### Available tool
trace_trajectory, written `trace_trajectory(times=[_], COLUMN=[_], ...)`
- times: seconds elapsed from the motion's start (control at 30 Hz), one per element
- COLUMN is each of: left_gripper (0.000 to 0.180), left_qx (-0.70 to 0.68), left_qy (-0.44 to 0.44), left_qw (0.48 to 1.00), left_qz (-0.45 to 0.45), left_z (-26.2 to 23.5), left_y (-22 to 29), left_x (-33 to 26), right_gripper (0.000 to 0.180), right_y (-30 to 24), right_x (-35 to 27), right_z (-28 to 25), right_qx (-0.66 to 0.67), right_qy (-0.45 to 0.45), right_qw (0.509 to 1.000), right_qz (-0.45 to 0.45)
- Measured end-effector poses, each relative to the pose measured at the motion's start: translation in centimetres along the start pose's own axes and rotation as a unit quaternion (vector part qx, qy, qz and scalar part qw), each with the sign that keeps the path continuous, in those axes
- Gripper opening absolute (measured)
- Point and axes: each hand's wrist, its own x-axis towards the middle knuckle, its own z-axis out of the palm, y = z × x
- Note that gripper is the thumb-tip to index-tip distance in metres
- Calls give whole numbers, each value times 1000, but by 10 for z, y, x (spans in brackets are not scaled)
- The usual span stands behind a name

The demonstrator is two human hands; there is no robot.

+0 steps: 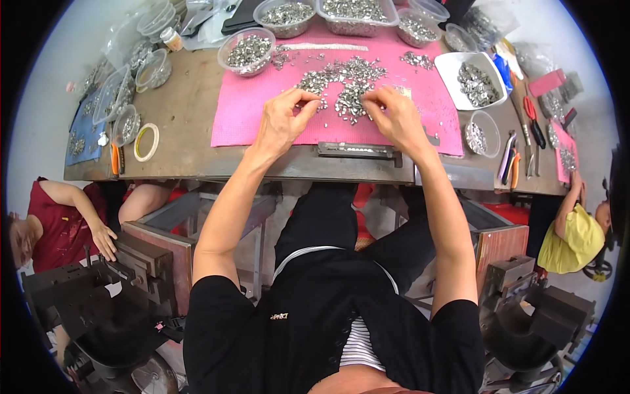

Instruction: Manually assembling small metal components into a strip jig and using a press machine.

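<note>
A heap of small silvery metal pieces [354, 73] lies spread over the pink mat [243, 118] in front of me. At the heap's left edge, my left hand [286, 117] has its fingertips pinched together; whatever they hold is too small to make out. My right hand [396, 115] is at the right edge of the heap, its thumb and fingers also pinched, and their contents are hidden. Between my wrists, at the table's front edge, sits a narrow metal fixture [357, 150].
Tubs of metal pieces [248, 51] stand along the mat's far side, and a white tray [446, 69] holds more at right. Pliers [534, 121] and cutters lie right; a tape roll [146, 142] lies left. Co-workers sit at both sides, near bench presses [141, 269].
</note>
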Motion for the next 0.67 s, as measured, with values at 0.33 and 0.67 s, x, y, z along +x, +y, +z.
trace_trajectory(times=[0.33, 0.67], left_gripper=[11, 11], left_qx=[-7, -89], left_qy=[3, -71], left_qw=[999, 991], left_qz=[-38, -64], left_z=[10, 25], left_y=[-2, 36], left_x=[-16, -31], right_gripper=[22, 24], right_y=[28, 26], right_x=[91, 76], right_z=[77, 66], right_qx=[-114, -20], right_qy=[6, 30], right_qw=[992, 999], right_qz=[-59, -37])
